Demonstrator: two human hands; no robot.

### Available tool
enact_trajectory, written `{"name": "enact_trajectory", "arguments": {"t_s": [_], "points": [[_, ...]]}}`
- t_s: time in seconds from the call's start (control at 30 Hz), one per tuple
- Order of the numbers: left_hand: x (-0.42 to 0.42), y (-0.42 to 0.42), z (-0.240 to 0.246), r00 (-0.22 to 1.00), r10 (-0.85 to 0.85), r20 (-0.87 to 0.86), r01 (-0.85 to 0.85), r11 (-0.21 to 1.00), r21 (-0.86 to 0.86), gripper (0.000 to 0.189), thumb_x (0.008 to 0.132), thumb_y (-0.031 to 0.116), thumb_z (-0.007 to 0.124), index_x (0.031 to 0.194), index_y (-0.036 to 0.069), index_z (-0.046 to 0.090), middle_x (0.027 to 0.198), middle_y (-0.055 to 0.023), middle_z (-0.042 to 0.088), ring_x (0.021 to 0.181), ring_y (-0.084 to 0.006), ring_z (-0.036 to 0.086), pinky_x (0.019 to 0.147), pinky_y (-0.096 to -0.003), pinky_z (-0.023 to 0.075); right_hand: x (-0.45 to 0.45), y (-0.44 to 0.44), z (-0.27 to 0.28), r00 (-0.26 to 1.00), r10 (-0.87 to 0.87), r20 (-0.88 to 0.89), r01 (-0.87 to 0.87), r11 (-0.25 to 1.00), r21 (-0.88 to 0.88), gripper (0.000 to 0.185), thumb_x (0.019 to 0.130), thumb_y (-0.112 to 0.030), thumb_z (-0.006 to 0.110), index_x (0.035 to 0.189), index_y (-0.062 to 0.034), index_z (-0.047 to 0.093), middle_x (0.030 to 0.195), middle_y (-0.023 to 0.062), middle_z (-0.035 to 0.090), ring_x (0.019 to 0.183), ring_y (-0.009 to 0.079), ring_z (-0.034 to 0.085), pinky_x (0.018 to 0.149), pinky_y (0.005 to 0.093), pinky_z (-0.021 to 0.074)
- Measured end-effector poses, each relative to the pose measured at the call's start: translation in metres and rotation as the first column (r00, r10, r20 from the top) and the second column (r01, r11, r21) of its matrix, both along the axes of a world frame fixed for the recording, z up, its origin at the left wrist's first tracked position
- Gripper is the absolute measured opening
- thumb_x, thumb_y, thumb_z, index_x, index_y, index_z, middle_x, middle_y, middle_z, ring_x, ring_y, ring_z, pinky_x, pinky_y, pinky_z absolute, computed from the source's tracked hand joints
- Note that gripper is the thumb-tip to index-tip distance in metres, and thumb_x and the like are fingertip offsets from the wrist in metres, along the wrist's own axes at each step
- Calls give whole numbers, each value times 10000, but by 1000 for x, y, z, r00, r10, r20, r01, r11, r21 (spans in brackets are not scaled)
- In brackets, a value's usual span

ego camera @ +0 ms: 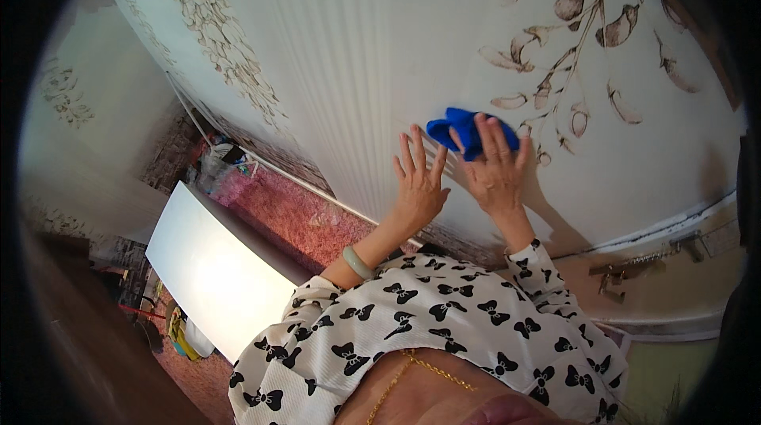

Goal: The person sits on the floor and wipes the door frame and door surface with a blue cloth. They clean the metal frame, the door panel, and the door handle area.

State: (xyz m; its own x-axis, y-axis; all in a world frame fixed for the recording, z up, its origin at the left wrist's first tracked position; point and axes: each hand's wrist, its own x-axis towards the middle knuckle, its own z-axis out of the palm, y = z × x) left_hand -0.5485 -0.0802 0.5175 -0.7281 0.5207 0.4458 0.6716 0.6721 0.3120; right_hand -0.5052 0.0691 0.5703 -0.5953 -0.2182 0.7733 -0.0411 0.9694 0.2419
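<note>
A bunched blue cloth point(469, 127) lies against a pale wall point(434, 20) that bears brown flower and pod drawings. My right hand point(496, 169) presses the cloth to the wall, its fingers spread over it. Just left of the cloth, my left hand point(419, 187) has its fingers apart and holds nothing; it is near the wall, and whether it touches cannot be told. A pale green bangle point(357, 263) circles my left wrist.
A white-topped table or board point(220, 270) stands at the lower left, beside pink carpet point(279, 205). Clear plastic bags point(209, 172) lie in the far corner. A door with a metal handle and lock point(615, 273) is at the right.
</note>
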Motion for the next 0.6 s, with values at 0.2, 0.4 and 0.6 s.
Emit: {"name": "enact_trajectory", "arguments": {"t_s": [0.2,0.4,0.6], "points": [[9,6,1,1000,23,20,-25,994,103,1115,668,160,820,1535,99,122,1521,-359,-26,1386,-564,93,1026,-609,289,-15,7,97,944,-131,-304,69,976,-208,496,918,-416,566,1400,-332,489,1550,180,257,1445,346,211,1128,576,-83],[7,8,-14,998,13,54,-22,986,165,1033,696,117,776,1527,95,161,1535,-331,-20,1401,-548,58,1049,-628,259,-41,-44,53,989,150,-19,-151,978,-142,305,886,-385,602,1121,-197,654,1555,56,296,1437,215,262,1116,590,76],[-2,-6,-11,998,6,-60,14,945,327,1070,718,91,770,1542,131,88,1530,-340,-58,1412,-537,24,1101,-602,153,1,-14,12,996,48,-76,-57,992,-109,340,870,-332,605,1201,-278,658,1531,-47,354,1427,142,279,1148,556,27]]}}
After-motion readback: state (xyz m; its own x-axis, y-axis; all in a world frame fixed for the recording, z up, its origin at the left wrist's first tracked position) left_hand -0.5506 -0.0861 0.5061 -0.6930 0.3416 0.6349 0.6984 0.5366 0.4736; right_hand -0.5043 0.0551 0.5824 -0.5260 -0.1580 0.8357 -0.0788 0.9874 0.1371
